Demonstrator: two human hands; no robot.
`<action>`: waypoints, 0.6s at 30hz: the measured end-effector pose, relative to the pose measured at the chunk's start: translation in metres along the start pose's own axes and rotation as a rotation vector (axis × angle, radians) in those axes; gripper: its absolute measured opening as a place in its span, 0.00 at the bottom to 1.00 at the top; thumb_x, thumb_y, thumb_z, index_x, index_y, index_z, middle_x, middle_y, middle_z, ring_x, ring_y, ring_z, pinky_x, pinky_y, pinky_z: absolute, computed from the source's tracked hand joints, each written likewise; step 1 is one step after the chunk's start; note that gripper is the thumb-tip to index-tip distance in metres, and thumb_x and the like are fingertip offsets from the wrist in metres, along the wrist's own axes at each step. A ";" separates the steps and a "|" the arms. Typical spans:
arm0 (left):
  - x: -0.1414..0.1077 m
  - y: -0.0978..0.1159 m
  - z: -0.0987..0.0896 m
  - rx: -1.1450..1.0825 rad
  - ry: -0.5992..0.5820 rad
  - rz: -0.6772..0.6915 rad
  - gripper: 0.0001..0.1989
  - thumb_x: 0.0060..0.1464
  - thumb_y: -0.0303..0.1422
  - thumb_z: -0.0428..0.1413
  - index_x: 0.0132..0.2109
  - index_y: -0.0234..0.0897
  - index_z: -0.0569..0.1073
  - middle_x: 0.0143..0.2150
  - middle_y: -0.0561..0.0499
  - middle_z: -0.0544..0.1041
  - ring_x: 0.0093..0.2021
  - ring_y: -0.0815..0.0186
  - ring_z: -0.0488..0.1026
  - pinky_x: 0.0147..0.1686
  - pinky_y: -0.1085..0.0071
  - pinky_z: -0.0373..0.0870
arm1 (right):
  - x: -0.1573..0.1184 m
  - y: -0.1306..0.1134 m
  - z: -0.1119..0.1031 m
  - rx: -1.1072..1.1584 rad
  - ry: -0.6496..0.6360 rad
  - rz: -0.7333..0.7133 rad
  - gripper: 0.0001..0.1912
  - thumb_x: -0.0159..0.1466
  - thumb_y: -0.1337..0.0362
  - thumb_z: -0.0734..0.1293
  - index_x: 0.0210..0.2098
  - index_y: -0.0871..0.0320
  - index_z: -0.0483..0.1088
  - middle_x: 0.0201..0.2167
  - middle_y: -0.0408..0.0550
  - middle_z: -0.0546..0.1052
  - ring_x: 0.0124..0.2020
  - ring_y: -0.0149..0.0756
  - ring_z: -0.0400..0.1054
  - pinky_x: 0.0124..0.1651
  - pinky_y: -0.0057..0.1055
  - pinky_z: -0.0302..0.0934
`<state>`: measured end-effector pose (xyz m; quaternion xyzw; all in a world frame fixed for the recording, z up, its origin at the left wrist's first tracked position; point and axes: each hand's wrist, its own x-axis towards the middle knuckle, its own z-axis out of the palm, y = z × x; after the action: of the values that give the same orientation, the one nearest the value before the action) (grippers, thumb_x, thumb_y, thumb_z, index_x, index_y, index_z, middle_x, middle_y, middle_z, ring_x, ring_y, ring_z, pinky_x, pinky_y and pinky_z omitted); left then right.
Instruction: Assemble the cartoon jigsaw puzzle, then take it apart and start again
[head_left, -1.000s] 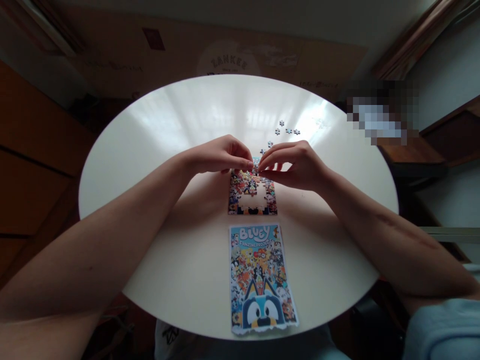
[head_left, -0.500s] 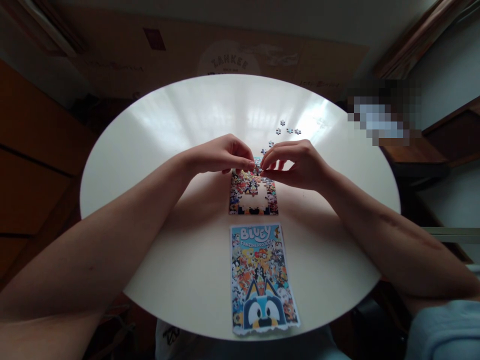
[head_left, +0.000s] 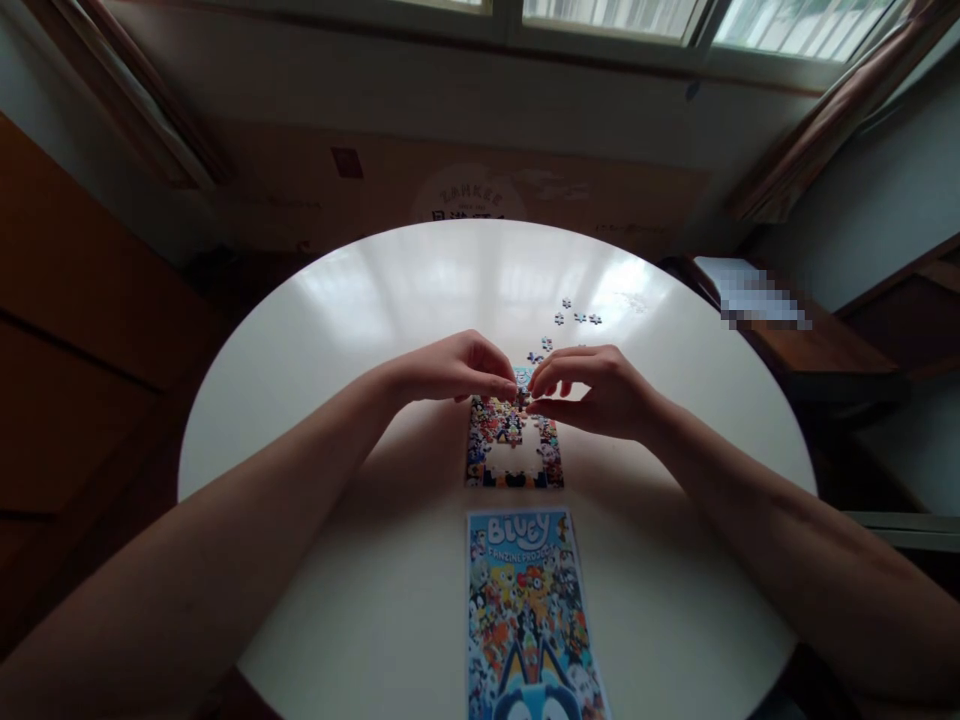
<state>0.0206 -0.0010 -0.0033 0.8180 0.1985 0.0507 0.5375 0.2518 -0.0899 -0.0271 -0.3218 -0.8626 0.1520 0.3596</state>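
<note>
My left hand (head_left: 474,370) is closed in a pinch on a small puzzle piece (head_left: 523,397) over the upper part of a partly assembled jigsaw puzzle (head_left: 553,470). From the other side, the thumb and fingers of my right hand (head_left: 592,392) close on the same piece. My fingertips partly cover it and the puzzle's top edge. A gap showing the white table sits in the lower middle of the puzzle. Below it lies a printed reference picture (head_left: 525,600) with "Bluey" lettering, its bottom cut off by the view.
Several loose puzzle pieces (head_left: 580,317) lie beyond my right hand on the round white table (head_left: 360,300). A wooden stand (head_left: 832,340) with a partly blurred white item is at the right. A large cardboard panel (head_left: 300,190) and windows (head_left: 615,15) are behind.
The camera has tilted up, so everything sits lower in view and the windows show. Both hands stay together at the puzzle's upper part, with little shift relative to it.
</note>
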 end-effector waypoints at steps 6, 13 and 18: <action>0.000 -0.001 -0.001 0.023 -0.005 0.007 0.14 0.55 0.41 0.62 0.38 0.34 0.82 0.25 0.50 0.75 0.22 0.72 0.65 0.20 0.76 0.59 | 0.000 -0.002 0.000 0.027 -0.006 -0.002 0.07 0.63 0.61 0.73 0.34 0.59 0.76 0.33 0.44 0.79 0.31 0.26 0.72 0.33 0.23 0.69; -0.001 0.000 0.000 0.023 0.005 0.012 0.14 0.55 0.41 0.62 0.38 0.33 0.82 0.24 0.52 0.72 0.22 0.73 0.64 0.20 0.76 0.59 | 0.002 -0.003 -0.001 0.018 0.017 -0.026 0.06 0.63 0.62 0.73 0.36 0.59 0.77 0.36 0.46 0.79 0.33 0.26 0.74 0.34 0.24 0.70; 0.001 -0.002 0.000 0.025 0.030 0.050 0.14 0.56 0.41 0.62 0.37 0.33 0.81 0.23 0.52 0.71 0.22 0.73 0.64 0.21 0.77 0.59 | 0.004 -0.008 0.000 -0.057 0.025 -0.078 0.05 0.66 0.64 0.70 0.39 0.57 0.79 0.38 0.45 0.80 0.37 0.28 0.76 0.38 0.25 0.72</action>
<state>0.0205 -0.0002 -0.0054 0.8284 0.1865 0.0742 0.5229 0.2463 -0.0935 -0.0208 -0.2999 -0.8739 0.1091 0.3667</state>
